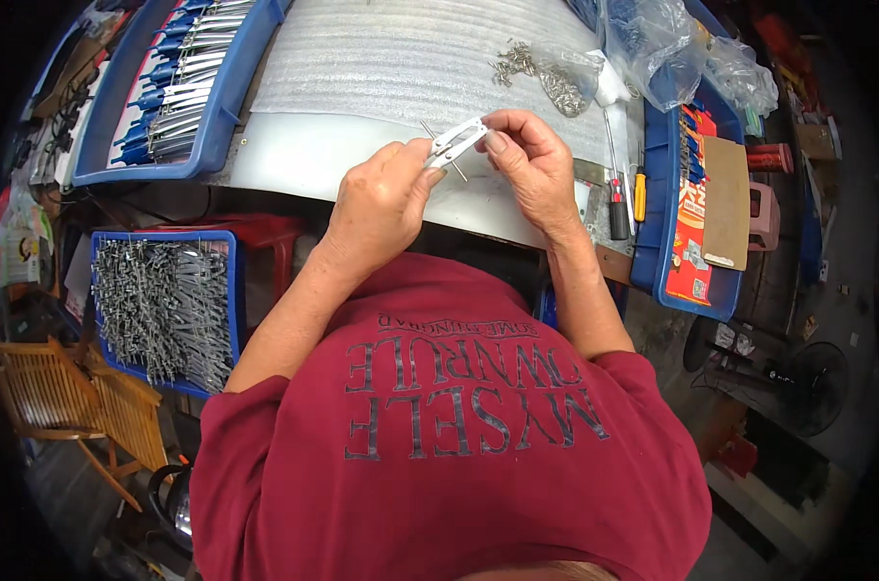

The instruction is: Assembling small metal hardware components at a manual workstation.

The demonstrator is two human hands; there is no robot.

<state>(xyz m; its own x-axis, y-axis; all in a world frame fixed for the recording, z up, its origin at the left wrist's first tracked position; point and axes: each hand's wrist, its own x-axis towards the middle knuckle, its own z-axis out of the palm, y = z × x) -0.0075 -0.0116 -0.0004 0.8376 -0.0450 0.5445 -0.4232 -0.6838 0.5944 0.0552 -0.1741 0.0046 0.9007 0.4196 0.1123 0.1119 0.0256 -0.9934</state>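
Note:
Over the table's near edge, my left hand point(381, 205) grips a small silver metal bracket point(458, 138) with two slim arms and a thin rod crossing it. My right hand point(536, 167) is closed in a pinch at the bracket's far right end, thumb against the index finger. Whatever sits between those fingertips is too small to make out. Beyond the hands, small metal fasteners point(515, 64) lie in a loose pile beside a clear bag point(567, 85) holding more of them.
White foam sheet point(362, 63) covers the table. Two screwdrivers, one red-and-black point(619, 215), one yellow-handled point(640, 198), lie right. Blue bins flank the table: blue-handled metal pieces point(173, 97) left, cardboard point(722, 198) right. A blue tray point(234, 310) of grey metal parts stands lower left.

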